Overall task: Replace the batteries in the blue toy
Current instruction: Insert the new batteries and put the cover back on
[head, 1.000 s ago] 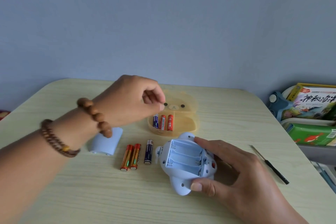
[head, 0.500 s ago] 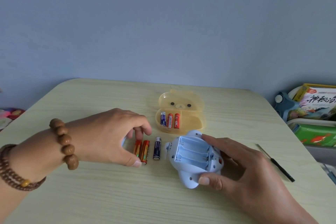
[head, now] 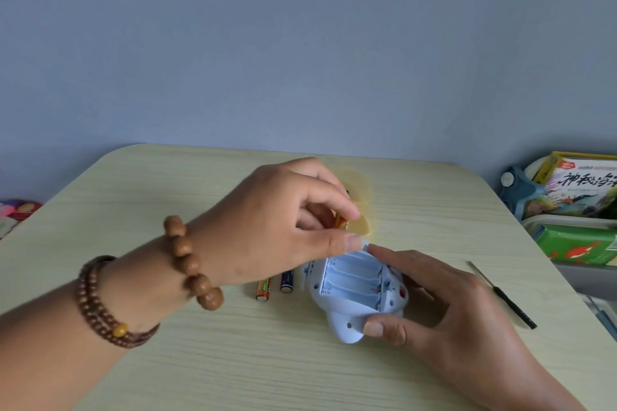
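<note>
1. The right hand [head: 450, 320] grips the blue toy [head: 350, 290] on the table [head: 233, 360]. Its thumb presses the toy's near rounded lobe, and its index finger is stretched along the toy's far edge. The remaining fingers are curled against the toy's right side.
2. The toy lies between that thumb and index finger with its back turned up. Its battery bay is open and the slots show bare.
3. A thin screwdriver [head: 504, 295] lies on the table to the right of the right hand's knuckles, apart from them.
4. To the left of the right thumb, a loose orange battery [head: 263, 290] and a dark blue battery [head: 287, 282] lie side by side under the left wrist. The blue one lies just beside the toy.
5. The left hand [head: 283, 227] hovers above the toy's far-left corner with its fingers curled in. They pinch an orange battery [head: 340, 222] against the thumb, and only a short part of it shows. The thumb tip is just beside the right index fingertip.
6. Two beaded bracelets [head: 193, 264] circle the left wrist and forearm.
7. Beyond the left fingertips sits a yellow case [head: 359, 203], mostly hidden by them.
8. Books [head: 574, 183] are stacked far right, past the table's edge.
</note>
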`<control>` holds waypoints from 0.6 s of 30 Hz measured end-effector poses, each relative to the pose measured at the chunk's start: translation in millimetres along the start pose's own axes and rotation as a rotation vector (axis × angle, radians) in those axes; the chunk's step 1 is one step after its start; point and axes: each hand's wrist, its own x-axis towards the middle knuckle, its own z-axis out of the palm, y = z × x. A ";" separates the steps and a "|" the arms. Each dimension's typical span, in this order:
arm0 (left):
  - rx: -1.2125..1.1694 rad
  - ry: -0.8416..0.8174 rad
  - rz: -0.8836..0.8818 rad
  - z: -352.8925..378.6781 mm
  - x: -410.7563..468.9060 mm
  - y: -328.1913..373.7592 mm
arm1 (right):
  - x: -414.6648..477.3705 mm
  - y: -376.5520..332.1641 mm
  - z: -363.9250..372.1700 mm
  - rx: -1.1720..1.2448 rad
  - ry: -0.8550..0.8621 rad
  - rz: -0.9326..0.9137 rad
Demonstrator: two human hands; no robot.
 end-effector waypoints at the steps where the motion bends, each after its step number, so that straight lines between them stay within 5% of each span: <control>1: 0.029 0.011 0.032 5.1 2.7 0.8 | 0.2 0.6 0.1 0.000 -0.001 -0.001; 10: 0.220 -0.020 0.225 29.9 5.4 2.9 | 2.2 -0.5 0.4 0.010 0.034 -0.032; 18: 0.364 -0.039 0.225 31.7 0.9 -4.2 | 2.0 -0.7 -3.4 0.004 -0.001 -0.047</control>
